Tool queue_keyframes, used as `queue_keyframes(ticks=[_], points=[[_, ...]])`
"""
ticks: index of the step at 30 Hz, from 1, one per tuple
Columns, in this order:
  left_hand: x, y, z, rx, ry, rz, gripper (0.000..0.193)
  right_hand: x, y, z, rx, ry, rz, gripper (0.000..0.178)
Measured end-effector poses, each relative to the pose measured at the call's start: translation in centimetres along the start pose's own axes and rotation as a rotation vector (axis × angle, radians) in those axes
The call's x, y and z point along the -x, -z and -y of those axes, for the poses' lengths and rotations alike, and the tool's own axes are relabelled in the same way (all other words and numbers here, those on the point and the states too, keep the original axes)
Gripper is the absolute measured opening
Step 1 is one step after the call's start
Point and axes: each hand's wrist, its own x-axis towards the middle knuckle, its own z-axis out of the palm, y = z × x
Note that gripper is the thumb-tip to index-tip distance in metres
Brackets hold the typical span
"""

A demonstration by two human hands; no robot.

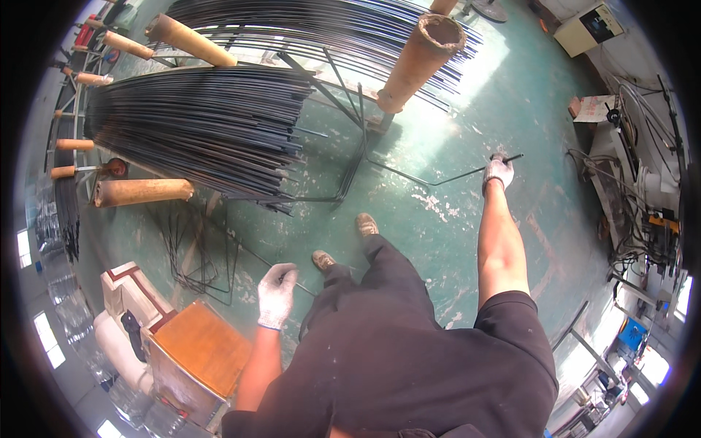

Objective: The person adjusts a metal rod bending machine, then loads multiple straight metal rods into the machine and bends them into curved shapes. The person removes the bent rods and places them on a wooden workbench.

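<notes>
My right hand (pixel 499 171), in a pale work glove, grips the end of a thin dark bent metal rod (pixel 460 176) at the right, arm stretched out. A short dark tip sticks out past the fist. The rod runs left with a bend toward the rack of rods. My left hand (pixel 276 296), also gloved, is curled at the lower left beside my leg. A second thin rod (pixel 252 253) shows on both sides of its fist, in line with the grip; the contact itself is hidden by the fingers.
A large bundle of dark rods (pixel 197 128) lies on a rack with orange-brown tube posts (pixel 420 66). Bent rods (pixel 190 255) hang below it. A wooden-seated chair (pixel 201 347) stands at lower left. Cables and machinery (pixel 642 190) line the right wall. The green floor (pixel 540 241) is scuffed.
</notes>
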Motion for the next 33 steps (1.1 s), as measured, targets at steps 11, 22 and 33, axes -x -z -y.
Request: queue_keyframes(ticks=[11,22,33], points=[[-8.4,0.7,2.1,0.276,0.244,-0.186,0.030,-11.0,-3.6,-2.0,-0.177,-0.190,-0.152,0.045],[-7.5,-1.5,3.7,0.255,0.316,-0.159,0.034,-6.5,-5.0,-0.7,0.107,0.043,-0.068,0.042],[-3.9,-1.5,6.0,0.261,0.378,-0.214,0.032,30.7,-10.5,-8.4,0.566,0.677,1.154,0.043]])
